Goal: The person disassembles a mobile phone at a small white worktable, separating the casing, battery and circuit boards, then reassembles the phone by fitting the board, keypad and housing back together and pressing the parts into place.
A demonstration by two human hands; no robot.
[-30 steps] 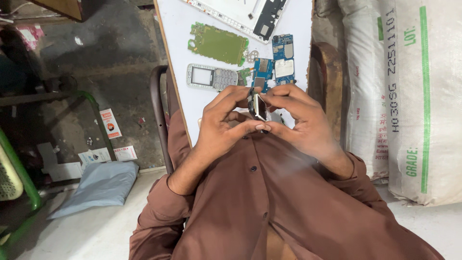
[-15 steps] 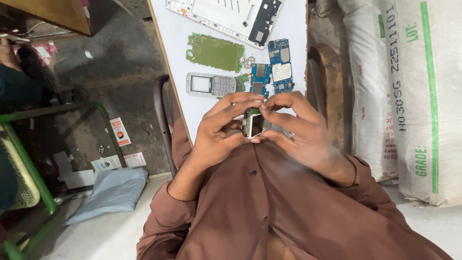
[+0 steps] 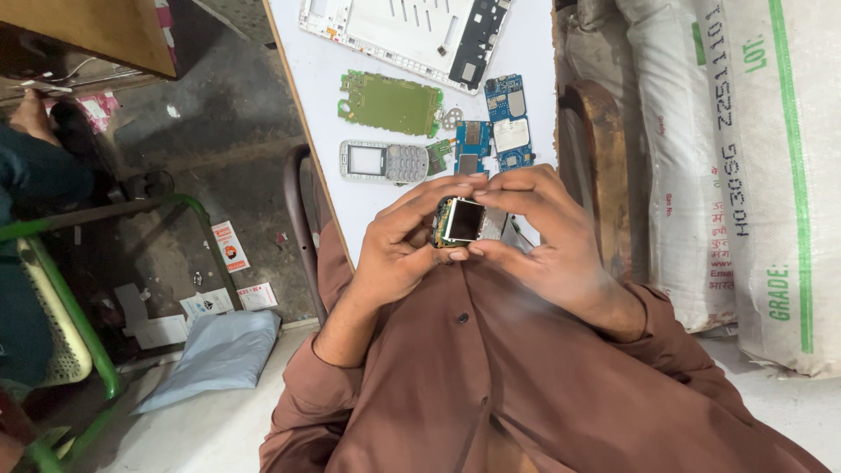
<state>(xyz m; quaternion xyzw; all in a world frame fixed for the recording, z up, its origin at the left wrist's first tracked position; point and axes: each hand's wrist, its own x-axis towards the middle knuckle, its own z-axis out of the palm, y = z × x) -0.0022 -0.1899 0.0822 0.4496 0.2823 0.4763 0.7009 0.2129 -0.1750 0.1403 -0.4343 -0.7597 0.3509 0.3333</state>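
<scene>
White worktop [image 3: 307, 96] is carrying a green board [image 3: 391, 103], a keypad shell [image 3: 385, 162] and blue boards [image 3: 508, 118] near its near edge. I am holding a small screen module [image 3: 459, 220] above that edge, my left hand [image 3: 399, 250] and right hand [image 3: 547, 245] both clamped on its rim. It is probably light, stiff and fragile; I am gripping edges only, keeping off the glass.
</scene>
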